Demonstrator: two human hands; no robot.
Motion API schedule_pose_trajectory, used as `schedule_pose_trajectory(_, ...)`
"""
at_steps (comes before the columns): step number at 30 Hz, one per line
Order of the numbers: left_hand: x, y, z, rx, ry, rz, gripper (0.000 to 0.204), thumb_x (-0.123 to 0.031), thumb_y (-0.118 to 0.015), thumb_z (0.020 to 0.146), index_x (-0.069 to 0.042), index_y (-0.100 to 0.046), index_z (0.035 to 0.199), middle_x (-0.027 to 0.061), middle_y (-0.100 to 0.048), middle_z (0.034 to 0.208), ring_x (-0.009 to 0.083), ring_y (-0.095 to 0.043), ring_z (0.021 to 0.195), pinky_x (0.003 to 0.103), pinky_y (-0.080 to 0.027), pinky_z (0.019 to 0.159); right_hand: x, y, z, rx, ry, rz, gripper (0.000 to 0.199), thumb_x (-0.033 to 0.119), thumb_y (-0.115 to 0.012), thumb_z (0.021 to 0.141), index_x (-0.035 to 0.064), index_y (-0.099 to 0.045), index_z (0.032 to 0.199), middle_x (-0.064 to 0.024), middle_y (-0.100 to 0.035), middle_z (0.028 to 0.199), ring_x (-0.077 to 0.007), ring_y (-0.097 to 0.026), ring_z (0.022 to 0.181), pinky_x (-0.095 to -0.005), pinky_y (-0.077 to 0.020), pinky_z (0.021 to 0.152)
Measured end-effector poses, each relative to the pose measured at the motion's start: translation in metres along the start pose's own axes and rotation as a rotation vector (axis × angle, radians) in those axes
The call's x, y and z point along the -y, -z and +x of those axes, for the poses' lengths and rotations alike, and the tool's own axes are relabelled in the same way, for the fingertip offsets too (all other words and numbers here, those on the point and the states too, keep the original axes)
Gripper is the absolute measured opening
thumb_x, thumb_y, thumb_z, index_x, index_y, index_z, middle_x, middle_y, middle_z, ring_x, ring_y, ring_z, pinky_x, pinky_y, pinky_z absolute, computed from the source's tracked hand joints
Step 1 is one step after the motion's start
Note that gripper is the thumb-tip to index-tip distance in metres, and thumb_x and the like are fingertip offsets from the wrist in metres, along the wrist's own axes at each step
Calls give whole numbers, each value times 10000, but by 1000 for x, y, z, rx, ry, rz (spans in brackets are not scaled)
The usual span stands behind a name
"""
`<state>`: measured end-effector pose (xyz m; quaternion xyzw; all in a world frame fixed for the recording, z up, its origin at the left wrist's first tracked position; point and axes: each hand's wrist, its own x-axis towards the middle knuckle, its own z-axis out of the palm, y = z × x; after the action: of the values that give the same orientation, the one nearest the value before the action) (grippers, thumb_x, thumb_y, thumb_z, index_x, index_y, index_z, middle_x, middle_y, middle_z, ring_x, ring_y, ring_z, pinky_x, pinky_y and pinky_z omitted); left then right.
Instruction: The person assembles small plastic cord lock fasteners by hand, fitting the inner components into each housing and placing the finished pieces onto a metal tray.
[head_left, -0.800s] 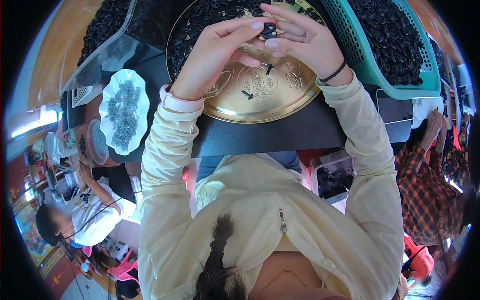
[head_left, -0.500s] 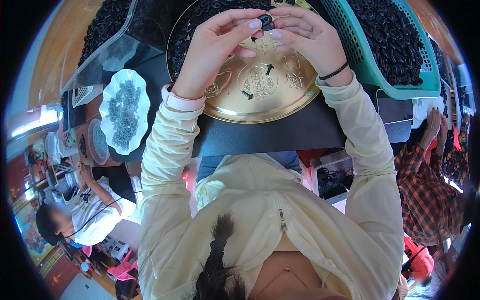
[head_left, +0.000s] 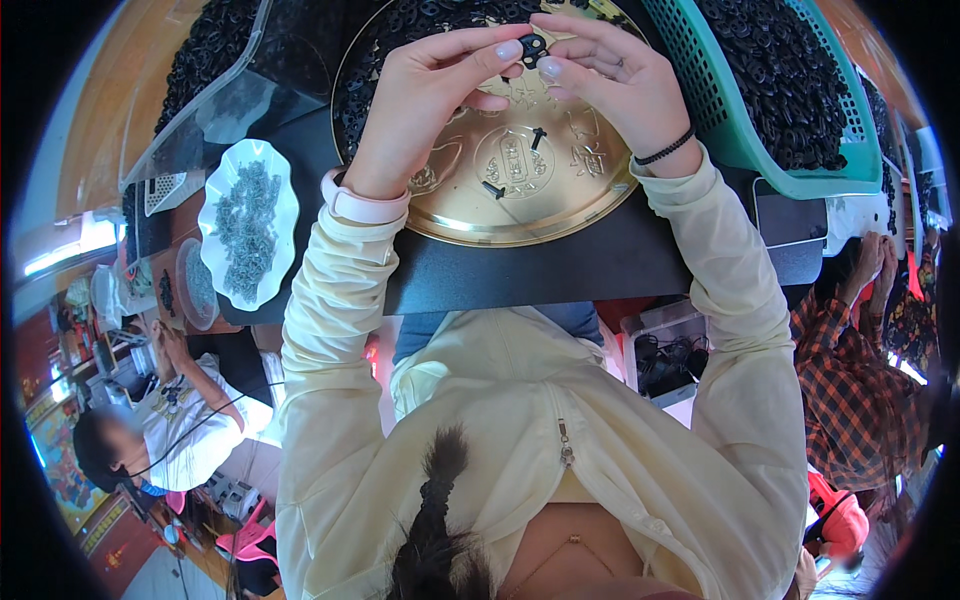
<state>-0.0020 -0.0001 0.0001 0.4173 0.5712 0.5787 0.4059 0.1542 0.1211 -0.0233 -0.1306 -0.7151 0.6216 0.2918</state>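
Observation:
Above the far part of a round gold tray (head_left: 560, 215), a small black plastic piece with holes (head_left: 534, 52) sits between my fingertips. My left hand (head_left: 425, 100) pinches its left side with thumb and forefinger. At its right edge are the thumb and forefinger of my right hand (head_left: 635, 95), closed about it, with the other fingers curled. Whether a second small part is in the right fingers is hidden. Beneath my hands, a tiny black part (head_left: 539, 138) and another black part (head_left: 493, 189) lie on the tray. Loose black pieces (head_left: 405, 25) heap along its far rim.
A green basket (head_left: 835, 185) of black pieces stands at right. On the left are a white scalloped dish (head_left: 289, 215) of small clear parts and a clear bin (head_left: 190, 120) with black pieces. Other people work at left (head_left: 200, 400) and right (head_left: 860, 380).
The black piece has turned between my fingers, so its holes now show. My right fingers have shifted slightly around it; the left hand has barely moved.

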Motion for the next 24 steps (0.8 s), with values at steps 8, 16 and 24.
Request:
schedule_pose_trajectory(8, 0, -4, -4, 2, -16, -163, 293, -124, -558, 884, -32, -565, 1163, 87, -633, 1013, 141, -628, 905, 195, -526, 688, 8, -12, 6, -80, -60, 51, 318, 157, -568, 880, 86, -567, 1190, -53, -587, 1045, -111, -577, 913, -232, -514, 795)
schedule_pose_trajectory(16, -5, -17, -10, -28, 52, -417, 290, -125, -574, 873, -5, -574, 1136, 73, -646, 954, 129, -628, 888, 200, -513, 705, 1, -8, 1, 103, 271, -29, 375, 184, -470, 932, 61, -434, 1285, -92, -496, 1216, -155, -536, 1034, -285, -483, 851)
schedule_pose_trajectory(24, -7, -22, -12, -10, 48, -459, 268, -114, -569, 874, 0, -580, 1116, 73, -638, 966, 146, -630, 884, 222, -520, 729, 8, -11, -4, 59, 106, 129, 302, 173, -475, 932, 62, -541, 1205, -28, -582, 1082, -88, -567, 919, -227, -494, 823)
